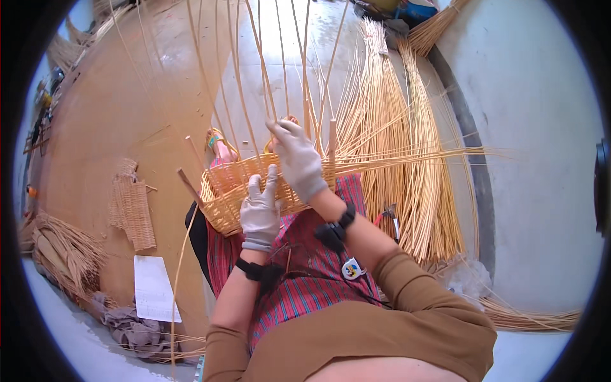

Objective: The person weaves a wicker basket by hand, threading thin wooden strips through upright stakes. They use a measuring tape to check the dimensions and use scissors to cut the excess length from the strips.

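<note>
A half-woven wicker basket (224,210) rests on my lap, its pale walls topped by tall upright cane stakes (238,83). Short thick wooden sticks (333,135) stand up at its corners. My left hand (259,213), in a whitish glove, grips the near wall, with two fingers reaching up over the weave. Above the basket's right half, my gloved right hand (297,156) is closed, thumb and fingers pinching a cane stake. Long loose strands (414,156) trail off to the right from the basket's right end.
Bundles of long cane (382,127) lie along the right wall, with red-handled pliers (386,215) near their lower end. A woven panel (132,204), a white sheet (154,290), a cane bundle (67,254) and dark cloth (137,331) lie at left. A tape measure (352,268) sits on my lap.
</note>
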`<action>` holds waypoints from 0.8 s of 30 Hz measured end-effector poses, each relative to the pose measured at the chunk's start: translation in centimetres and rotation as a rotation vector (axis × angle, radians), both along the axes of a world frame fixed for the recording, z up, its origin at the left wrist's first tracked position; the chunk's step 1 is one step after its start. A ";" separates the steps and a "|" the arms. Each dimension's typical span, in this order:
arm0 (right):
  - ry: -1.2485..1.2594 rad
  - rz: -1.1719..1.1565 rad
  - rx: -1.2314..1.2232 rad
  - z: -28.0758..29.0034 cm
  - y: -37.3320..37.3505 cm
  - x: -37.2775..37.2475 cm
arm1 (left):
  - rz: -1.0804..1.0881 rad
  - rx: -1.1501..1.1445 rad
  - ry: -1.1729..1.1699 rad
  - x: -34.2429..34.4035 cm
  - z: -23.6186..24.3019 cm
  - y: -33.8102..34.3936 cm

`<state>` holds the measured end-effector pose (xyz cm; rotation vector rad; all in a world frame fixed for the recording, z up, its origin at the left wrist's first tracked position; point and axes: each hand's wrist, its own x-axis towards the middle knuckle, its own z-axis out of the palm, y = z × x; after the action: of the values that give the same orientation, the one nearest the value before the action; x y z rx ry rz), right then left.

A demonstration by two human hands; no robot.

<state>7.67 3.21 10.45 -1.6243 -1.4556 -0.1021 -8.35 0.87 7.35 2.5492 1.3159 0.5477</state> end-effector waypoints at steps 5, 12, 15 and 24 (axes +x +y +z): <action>0.574 0.285 0.368 -0.8 -1.4 5.1 | -0.037 0.118 0.110 0.9 -0.4 1.2; -0.102 -0.180 0.058 -1.2 -4.7 7.4 | -0.095 0.056 0.052 8.2 -2.0 -1.1; 0.124 -0.073 0.066 0.0 0.3 10.3 | -0.088 0.140 0.100 9.7 -3.0 -1.2; 1.071 0.029 0.284 -0.8 -10.6 13.7 | -0.138 0.089 0.198 9.8 -0.7 -0.8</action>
<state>21.39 -7.36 9.63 -1.1062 -0.5875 0.4901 1.40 0.03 6.64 2.8024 1.1861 0.3420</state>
